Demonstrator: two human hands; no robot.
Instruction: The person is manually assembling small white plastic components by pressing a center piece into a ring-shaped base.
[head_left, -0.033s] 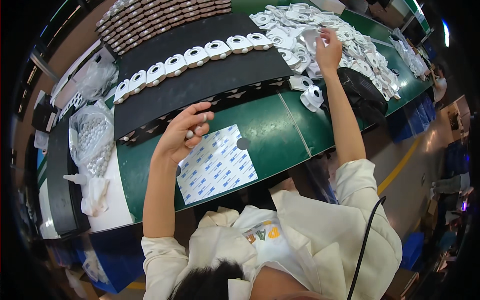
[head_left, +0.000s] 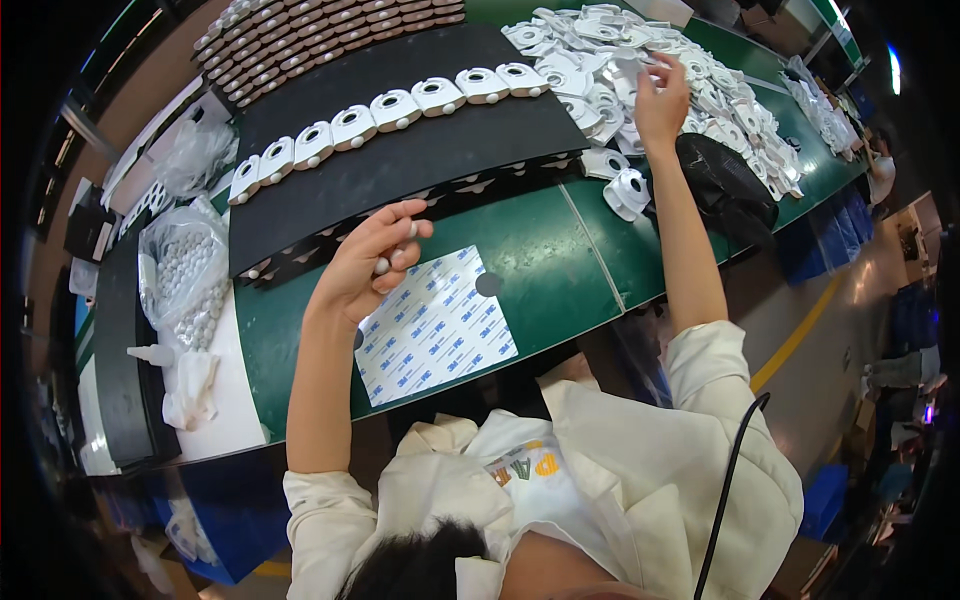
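Observation:
My left hand (head_left: 375, 255) is curled above a white sheet with blue print (head_left: 435, 335), with small white balls (head_left: 382, 265) held among its fingers. Out at the far right, my right hand (head_left: 662, 108) reaches into a heap of white plastic parts (head_left: 725, 110). Its thumb and fingers close on the edge of a smooth white part (head_left: 624, 78); the fingertips are partly hidden. A row of similar white parts (head_left: 390, 108), each with a round dark hole and a small white ball at its near end, stands on a black board (head_left: 400, 165).
A clear bag of white balls (head_left: 185, 260) lies left, beside a small white bottle (head_left: 152, 354). Stacked rows of parts (head_left: 320, 45) stand at the back. A black bag-like thing (head_left: 725, 185) and a loose white part (head_left: 627, 193) sit near my right forearm.
My right hand has shifted slightly to the right, its fingers bent a little more at the heap. My left hand stays nearly as it was over the sheet.

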